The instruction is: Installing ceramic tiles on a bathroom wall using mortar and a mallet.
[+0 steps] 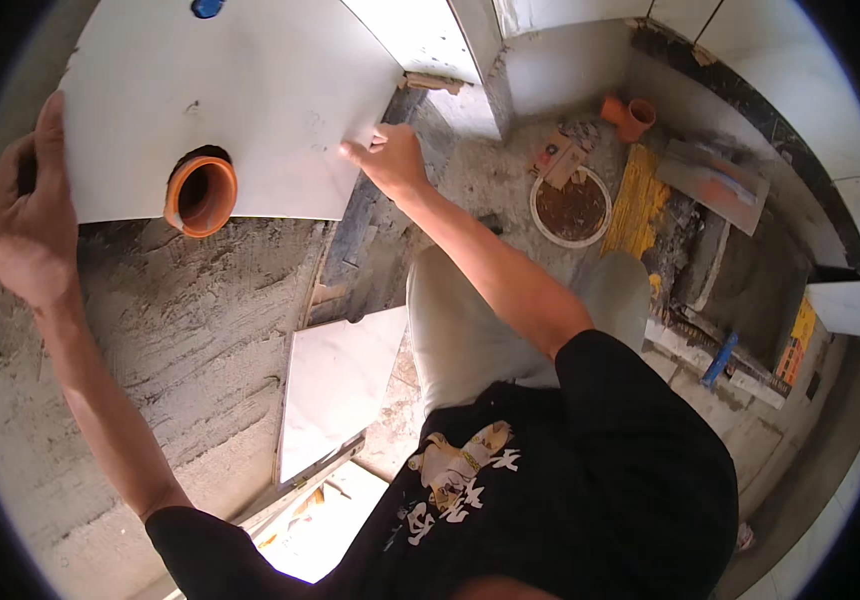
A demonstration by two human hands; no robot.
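A large white tile (270, 110) lies at the upper left, over rough grey mortar (200, 310). Through a round cutout near its lower edge pokes an orange pipe end (202, 197). My left hand (28, 215) grips the tile's left edge, thumb along the rim and the other fingers partly hidden. At the opposite edge my right hand (393, 162) is closed, its thumb and curled fingers pinching the tile's border. A blue piece (207, 8) shows in another spot near the tile's top.
A second white tile (342, 385) leans beside my knees. Right of them stand a round bucket (570, 207) with brown contents and an orange pipe fitting (637, 118). Further right, a flat steel trowel (715, 185) rests by a trough of grey mortar (760, 290), near a blue-handled tool (720, 360).
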